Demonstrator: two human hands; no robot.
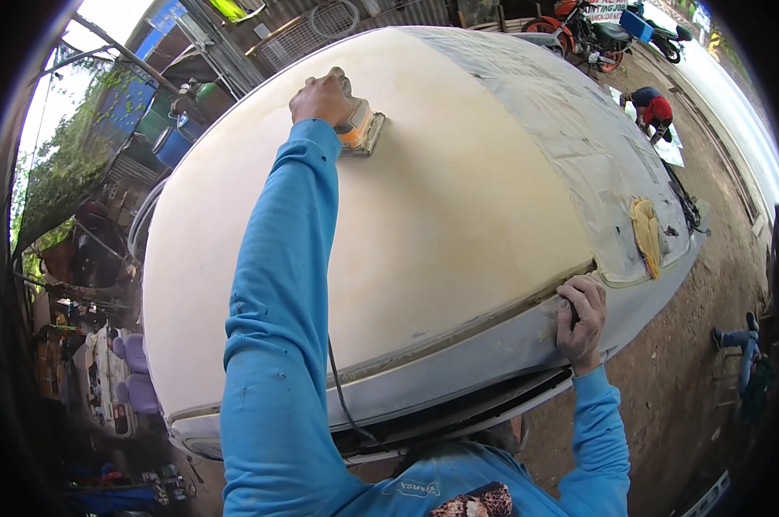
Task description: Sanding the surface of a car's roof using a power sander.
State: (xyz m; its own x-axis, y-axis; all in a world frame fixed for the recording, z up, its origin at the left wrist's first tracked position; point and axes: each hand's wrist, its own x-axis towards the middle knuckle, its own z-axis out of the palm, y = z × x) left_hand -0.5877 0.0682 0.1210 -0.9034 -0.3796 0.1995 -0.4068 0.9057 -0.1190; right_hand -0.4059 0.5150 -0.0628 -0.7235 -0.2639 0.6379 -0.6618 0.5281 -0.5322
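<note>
Sander, orange-and-grey, boxy (356,131), on curved cream vehicle roof (432,189); I've left hand (319,100) wrapped round it, right hand (584,317) curled at roof edge, grip unclear.

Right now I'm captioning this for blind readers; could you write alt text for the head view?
The left hand holds an orange-and-grey sander on a cream vehicle roof; the right hand rests at the roof's edge, near a yellowish cloth or glove.

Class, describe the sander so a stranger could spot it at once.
Find the large cream car roof mid-picture. Follow the blue left sleeve up to the left hand, toward the roof's far edge; the sander is gripped there. Its orange body and flat base set it apart from the pale roof.
</note>
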